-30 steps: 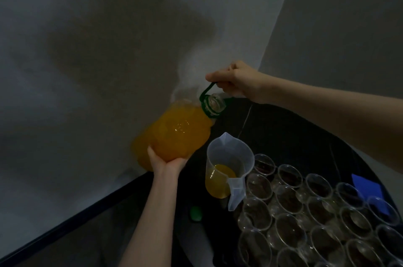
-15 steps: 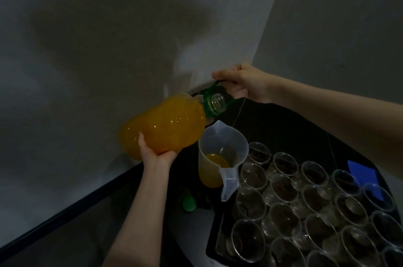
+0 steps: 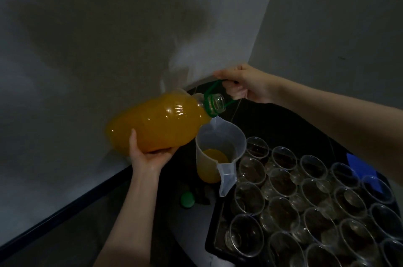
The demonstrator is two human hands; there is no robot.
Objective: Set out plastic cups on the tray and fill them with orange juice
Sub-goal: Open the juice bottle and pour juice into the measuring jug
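A big bottle of orange juice (image 3: 159, 120) lies almost level in the air, its open neck over a translucent jug (image 3: 218, 153). My left hand (image 3: 148, 157) cups the bottle's underside near its base. My right hand (image 3: 246, 85) grips the green carry handle (image 3: 214, 87) at the neck. The jug stands on the table with a little juice in its bottom. Several clear plastic cups (image 3: 281, 184), all without juice, stand packed on a black tray (image 3: 214, 232) right of the jug.
A green bottle cap (image 3: 187, 200) lies on the dark round table (image 3: 283, 123) left of the tray. Two grey walls meet in a corner just behind the bottle. A blue piece (image 3: 359, 164) shows beyond the cups at the right.
The bottle's base has risen, so the bottle went from slanted to nearly level, with its neck now over the jug. Both hands kept their hold. The view shifted a little.
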